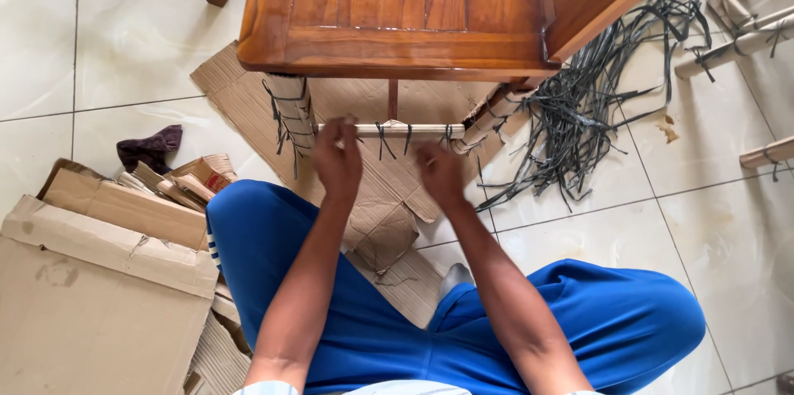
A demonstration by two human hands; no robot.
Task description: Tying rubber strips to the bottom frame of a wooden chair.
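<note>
A wooden chair (397, 6) stands in front of me on the tiled floor. Its two front legs (291, 110) and the crossbar (389, 129) between them are wrapped in cardboard tied with black strips. My left hand (337, 159) is raised at the left part of the crossbar, fingers curled at a black tie. My right hand (438, 173) sits just below the crossbar near its right end, fingers bent. Whether either hand pinches a tie cannot be made out. My legs in blue trousers (364, 320) fill the lower middle.
A heap of black plastic strips (604, 89) lies right of the chair. Flat cardboard (248, 97) lies under the chair, and more cardboard pieces (99, 279) are piled at the left with a dark cloth (150, 147). Cardboard-wrapped bars (744, 39) lie at the far right.
</note>
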